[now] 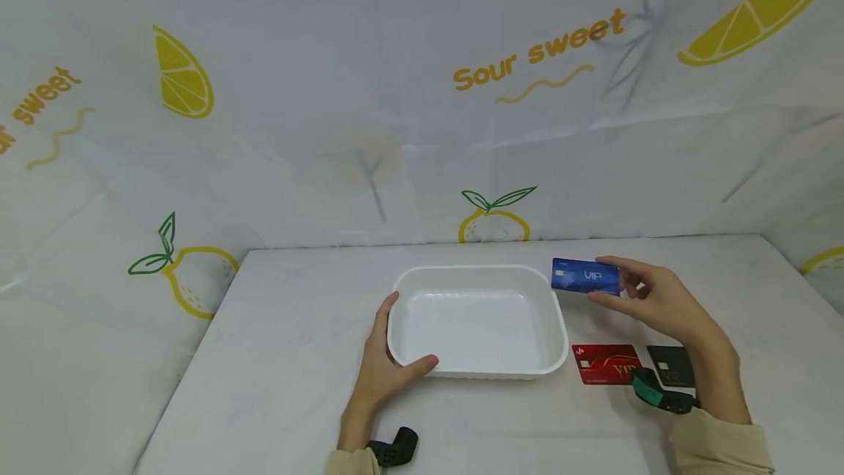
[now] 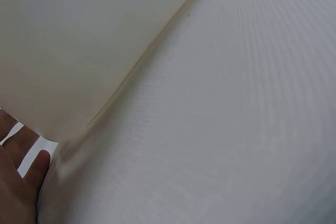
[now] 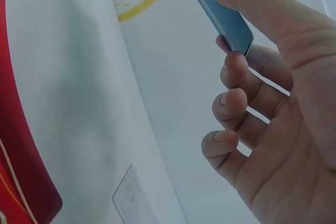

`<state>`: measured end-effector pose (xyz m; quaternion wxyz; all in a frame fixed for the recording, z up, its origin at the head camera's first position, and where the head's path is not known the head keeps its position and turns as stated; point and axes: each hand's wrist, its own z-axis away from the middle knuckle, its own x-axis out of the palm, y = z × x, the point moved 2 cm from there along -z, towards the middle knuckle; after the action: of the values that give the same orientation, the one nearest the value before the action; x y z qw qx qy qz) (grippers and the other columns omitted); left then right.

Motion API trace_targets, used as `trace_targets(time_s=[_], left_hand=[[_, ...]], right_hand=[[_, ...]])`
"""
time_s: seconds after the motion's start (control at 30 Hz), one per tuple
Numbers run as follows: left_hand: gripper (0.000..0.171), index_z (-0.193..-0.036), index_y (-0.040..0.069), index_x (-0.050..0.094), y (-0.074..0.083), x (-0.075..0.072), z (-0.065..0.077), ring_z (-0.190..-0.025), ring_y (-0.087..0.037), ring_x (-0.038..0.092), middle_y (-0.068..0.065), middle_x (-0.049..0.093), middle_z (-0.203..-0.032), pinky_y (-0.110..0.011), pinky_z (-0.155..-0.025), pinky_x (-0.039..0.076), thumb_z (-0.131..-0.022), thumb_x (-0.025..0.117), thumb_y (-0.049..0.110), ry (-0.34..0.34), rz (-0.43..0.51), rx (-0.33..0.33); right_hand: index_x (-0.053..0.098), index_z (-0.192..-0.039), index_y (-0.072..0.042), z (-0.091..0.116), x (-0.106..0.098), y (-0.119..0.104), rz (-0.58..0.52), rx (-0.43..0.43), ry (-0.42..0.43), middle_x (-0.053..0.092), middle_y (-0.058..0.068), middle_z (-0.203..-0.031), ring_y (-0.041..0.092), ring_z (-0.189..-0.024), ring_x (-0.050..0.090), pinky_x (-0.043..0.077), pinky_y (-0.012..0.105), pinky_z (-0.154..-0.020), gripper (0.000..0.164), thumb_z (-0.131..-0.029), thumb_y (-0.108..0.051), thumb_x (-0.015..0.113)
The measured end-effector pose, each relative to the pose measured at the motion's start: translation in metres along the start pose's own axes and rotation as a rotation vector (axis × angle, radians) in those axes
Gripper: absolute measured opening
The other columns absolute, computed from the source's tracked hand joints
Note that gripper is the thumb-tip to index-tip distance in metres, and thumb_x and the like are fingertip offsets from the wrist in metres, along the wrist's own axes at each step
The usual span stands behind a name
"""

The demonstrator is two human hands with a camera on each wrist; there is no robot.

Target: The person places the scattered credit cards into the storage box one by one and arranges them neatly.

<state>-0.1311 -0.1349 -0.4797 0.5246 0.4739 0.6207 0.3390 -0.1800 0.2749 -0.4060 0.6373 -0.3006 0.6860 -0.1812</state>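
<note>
My left hand [image 1: 382, 369] grips the tray [image 1: 475, 332] at its near left corner; I can't tell how the hidden fingers sit. By the tray's far right corner, the blue card [image 1: 577, 275] is pinched in my right hand [image 1: 662, 303]. This looks like placing; next calls for lowering it inside.

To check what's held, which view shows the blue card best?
The head view: most of the blue card's front shows, VIP readable. The right wrist view has only part, slanted and partly covered by the right hand; the left wrist view lacks it.
</note>
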Motion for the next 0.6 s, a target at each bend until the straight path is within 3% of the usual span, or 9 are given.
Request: trace_targets(time_s=[0.47, 0.6], left_hand=[[0.114, -0.161, 0.022, 0.029, 0.0, 0.0, 0.0, -0.125, -0.024, 0.057, -0.008, 0.056, -0.148, -0.044, -0.104, 0.047, -0.066, 0.091, 0.031, 0.013, 0.009, 0.022], [0.115, -0.161, 0.02, 0.029, 0.0, 0.001, 0.0, -0.127, -0.025, 0.056, -0.008, 0.055, -0.149, -0.046, -0.106, 0.046, -0.065, 0.091, 0.029, 0.007, 0.014, 0.01]], right_hand=[[0.061, -0.137, -0.005, 0.0, 0.008, -0.018, -0.005, -0.042, 0.015, 0.048, 0.005, -0.083, 0.011, -0.078, 0.042, 0.035, 0.024, -0.054, 0.062, -0.085, -0.031, 0.083], [0.064, -0.133, -0.004, 0.001, 0.01, -0.023, -0.021, -0.1, 0.039, 0.047, 0.004, -0.081, 0.01, -0.075, 0.041, 0.033, 0.024, -0.053, 0.059, -0.083, -0.026, 0.085]])
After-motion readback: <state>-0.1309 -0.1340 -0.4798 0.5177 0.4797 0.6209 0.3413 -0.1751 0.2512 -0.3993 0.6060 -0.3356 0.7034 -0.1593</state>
